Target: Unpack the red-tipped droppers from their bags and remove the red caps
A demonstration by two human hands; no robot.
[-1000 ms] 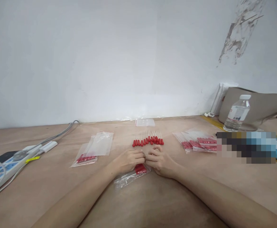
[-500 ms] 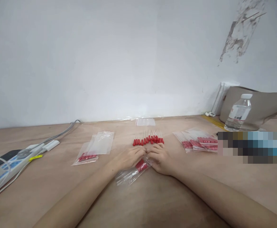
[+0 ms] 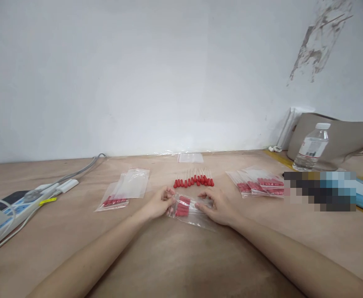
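Note:
A clear zip bag (image 3: 197,220) with several red-bulbed droppers (image 3: 182,207) inside lies between my hands, its bulb end to the left. My left hand (image 3: 163,201) pinches the bag's left end between thumb and fingers. My right hand (image 3: 217,205) has its thumb and fingers closed on the bag's right part, over the clear tubes. Just beyond my hands, several loose droppers (image 3: 194,180) lie in a row, red bulbs toward me and thin clear stems toward the wall.
Flat zip bags (image 3: 133,182) overlap a filled bag (image 3: 113,201) on the left. More filled bags (image 3: 256,184) lie at right, near a water bottle (image 3: 312,147) and a grey-brown bag (image 3: 340,140). A power strip (image 3: 20,213) with cables is far left. Another flat bag (image 3: 190,157) lies by the wall.
My hands have moved apart from their close position over the bag. The bag has turned, so its clear tubes now point right instead of toward the lower left.

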